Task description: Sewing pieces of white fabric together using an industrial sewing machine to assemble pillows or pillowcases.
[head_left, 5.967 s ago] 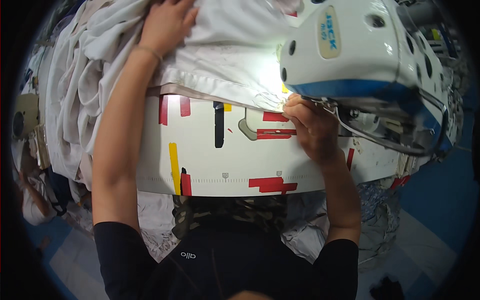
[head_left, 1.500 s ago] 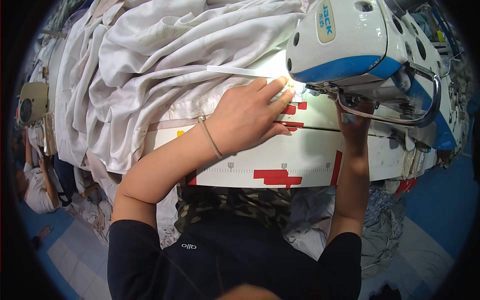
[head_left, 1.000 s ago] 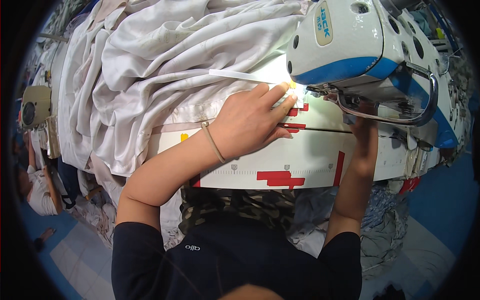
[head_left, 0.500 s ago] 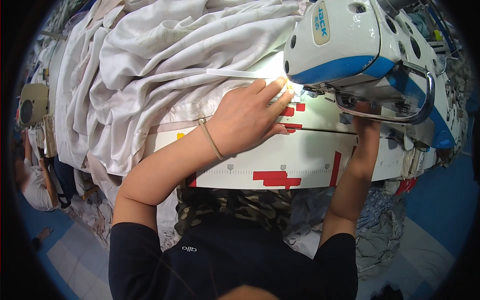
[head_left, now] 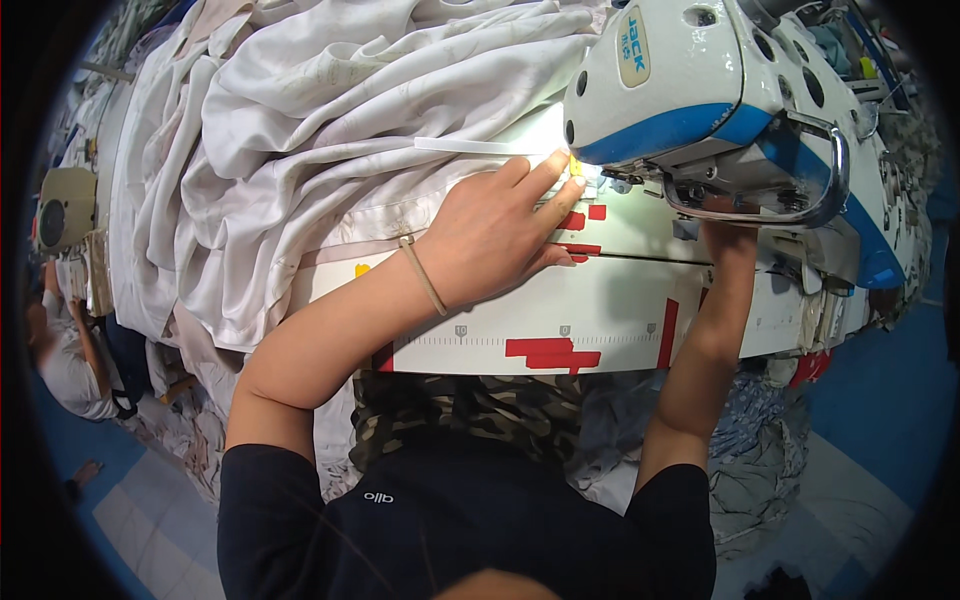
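My left hand (head_left: pixel 490 225) lies with its fingers stretched out over the edge of a white cloth (head_left: pixel 385 215), fingertips by the lit needle area of a white and blue sewing machine (head_left: pixel 655 85). A narrow white strip (head_left: pixel 465 147) lies on the cloth and runs toward those fingertips. My right hand (head_left: pixel 730 232) reaches under the machine's head, behind its curved metal bar (head_left: pixel 770 218). Its fingers are hidden there, so what they touch cannot be seen.
Loose folds of white cloth cover the left of the white worktable (head_left: pixel 480 300). Red tape (head_left: pixel 545 350) marks the table near a printed scale. Grey fabric (head_left: pixel 745 470) hangs below at the right. Another person (head_left: pixel 75 350) sits at the far left.
The machine appears slightly farther left and higher in the picture. My left hand stays almost where it was on the cloth, and my right hand remains under the machine's head.
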A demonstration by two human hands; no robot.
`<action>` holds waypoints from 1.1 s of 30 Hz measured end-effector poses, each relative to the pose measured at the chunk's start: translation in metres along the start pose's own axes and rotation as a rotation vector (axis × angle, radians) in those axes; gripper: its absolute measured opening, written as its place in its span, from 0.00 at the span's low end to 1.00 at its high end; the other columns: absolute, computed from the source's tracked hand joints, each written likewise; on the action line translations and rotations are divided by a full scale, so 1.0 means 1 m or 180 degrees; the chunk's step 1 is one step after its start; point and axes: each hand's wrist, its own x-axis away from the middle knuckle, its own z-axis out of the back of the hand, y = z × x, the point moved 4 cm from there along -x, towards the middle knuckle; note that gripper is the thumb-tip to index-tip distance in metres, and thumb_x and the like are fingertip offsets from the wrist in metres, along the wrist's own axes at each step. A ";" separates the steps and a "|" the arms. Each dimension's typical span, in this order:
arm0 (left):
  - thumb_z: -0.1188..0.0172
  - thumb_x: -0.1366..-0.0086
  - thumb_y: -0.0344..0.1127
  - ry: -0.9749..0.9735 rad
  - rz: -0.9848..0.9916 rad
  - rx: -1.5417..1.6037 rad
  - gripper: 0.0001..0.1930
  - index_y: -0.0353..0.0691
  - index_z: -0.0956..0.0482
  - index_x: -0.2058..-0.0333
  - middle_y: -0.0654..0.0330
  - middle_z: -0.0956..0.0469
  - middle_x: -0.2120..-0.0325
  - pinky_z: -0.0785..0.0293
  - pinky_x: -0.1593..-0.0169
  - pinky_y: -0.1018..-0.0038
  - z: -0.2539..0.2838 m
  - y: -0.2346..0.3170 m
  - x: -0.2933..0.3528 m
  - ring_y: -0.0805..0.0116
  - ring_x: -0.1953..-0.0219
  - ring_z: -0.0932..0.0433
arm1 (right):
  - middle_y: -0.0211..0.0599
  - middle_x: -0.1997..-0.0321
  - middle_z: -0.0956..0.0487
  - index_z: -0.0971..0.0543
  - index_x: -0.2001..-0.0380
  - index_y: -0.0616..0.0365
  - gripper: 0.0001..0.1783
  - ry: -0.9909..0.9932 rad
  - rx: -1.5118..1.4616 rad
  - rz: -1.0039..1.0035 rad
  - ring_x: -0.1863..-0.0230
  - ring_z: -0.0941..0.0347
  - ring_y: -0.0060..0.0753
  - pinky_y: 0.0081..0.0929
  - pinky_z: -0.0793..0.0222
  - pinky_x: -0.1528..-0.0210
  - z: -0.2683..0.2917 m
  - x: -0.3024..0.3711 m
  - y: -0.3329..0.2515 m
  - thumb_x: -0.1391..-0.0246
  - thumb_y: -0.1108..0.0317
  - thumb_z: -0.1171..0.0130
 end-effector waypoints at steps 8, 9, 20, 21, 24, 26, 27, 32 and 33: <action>0.31 0.43 0.56 0.0030 -0.0049 -0.0068 0.37 0.39 0.25 0.40 0.54 0.30 0.40 0.21 0.58 0.67 -0.001 -0.003 0.000 0.61 0.53 0.25 | 0.45 0.44 0.18 0.21 0.49 0.57 0.18 -0.0623 -0.0646 -0.0476 0.42 0.24 0.49 0.41 0.29 0.37 0.050 -0.014 -0.056 0.35 0.61 0.50; 0.31 0.43 0.57 0.0021 -0.0019 -0.0076 0.37 0.39 0.25 0.40 0.53 0.30 0.40 0.21 0.58 0.67 -0.001 -0.004 -0.001 0.61 0.53 0.25 | 0.46 0.44 0.18 0.21 0.50 0.58 0.17 -0.0294 -0.1076 -0.0413 0.42 0.24 0.50 0.41 0.29 0.38 0.053 -0.015 -0.059 0.36 0.63 0.49; 0.29 0.41 0.47 0.0459 -0.0157 0.0511 0.23 0.46 0.16 0.49 0.50 0.24 0.43 0.19 0.53 0.64 -0.001 -0.009 0.007 0.55 0.49 0.20 | 0.44 0.60 0.17 0.18 0.56 0.57 0.12 0.1436 -0.0848 0.0758 0.61 0.22 0.47 0.38 0.26 0.58 0.050 0.009 -0.052 0.42 0.67 0.33; 0.28 0.42 0.38 0.0392 0.0173 0.1052 0.17 0.44 0.14 0.54 0.50 0.20 0.47 0.19 0.54 0.66 0.005 -0.018 0.007 0.55 0.52 0.18 | 0.40 0.63 0.17 0.17 0.58 0.58 0.11 0.1130 -0.1105 0.0658 0.65 0.21 0.41 0.36 0.26 0.62 0.053 0.029 -0.063 0.42 0.67 0.32; 0.33 0.40 0.26 0.1107 -0.0286 0.0571 0.08 0.38 0.16 0.61 0.50 0.19 0.51 0.22 0.47 0.60 0.071 -0.062 -0.012 0.50 0.51 0.20 | 0.31 0.59 0.18 0.17 0.55 0.57 0.09 -0.0574 -0.3797 0.0925 0.61 0.21 0.28 0.25 0.25 0.58 0.077 0.073 -0.156 0.39 0.73 0.35; 0.31 0.37 0.41 0.1475 -0.0156 -0.0932 0.19 0.46 0.17 0.48 0.48 0.23 0.43 0.26 0.40 0.54 0.104 -0.131 -0.023 0.43 0.41 0.26 | 0.35 0.56 0.19 0.17 0.54 0.58 0.11 -0.1476 -0.4167 0.1423 0.58 0.21 0.29 0.27 0.24 0.55 0.079 0.113 -0.219 0.40 0.71 0.34; 0.33 0.35 0.47 0.1322 -0.0010 -0.1934 0.26 0.55 0.22 0.38 0.47 0.28 0.37 0.28 0.37 0.55 0.117 -0.162 -0.018 0.44 0.34 0.32 | 0.36 0.57 0.19 0.17 0.53 0.58 0.12 -0.1908 -0.4245 0.1477 0.58 0.21 0.29 0.27 0.24 0.55 0.074 0.130 -0.246 0.41 0.71 0.33; 0.53 0.29 0.36 -0.1009 0.1692 -0.2046 0.16 0.44 0.22 0.48 0.39 0.16 0.61 0.20 0.52 0.48 0.134 -0.276 0.096 0.38 0.57 0.16 | 0.36 0.50 0.19 0.19 0.47 0.61 0.16 -0.2892 -0.4989 0.1451 0.53 0.21 0.26 0.23 0.25 0.51 0.028 0.195 -0.317 0.38 0.74 0.36; 0.53 0.30 0.35 -0.1173 0.1797 -0.2126 0.15 0.41 0.21 0.50 0.39 0.16 0.61 0.20 0.53 0.49 0.130 -0.281 0.126 0.38 0.58 0.16 | 0.38 0.45 0.21 0.23 0.41 0.59 0.22 -0.3042 -0.5194 0.1282 0.50 0.22 0.27 0.24 0.24 0.48 0.009 0.207 -0.319 0.38 0.75 0.36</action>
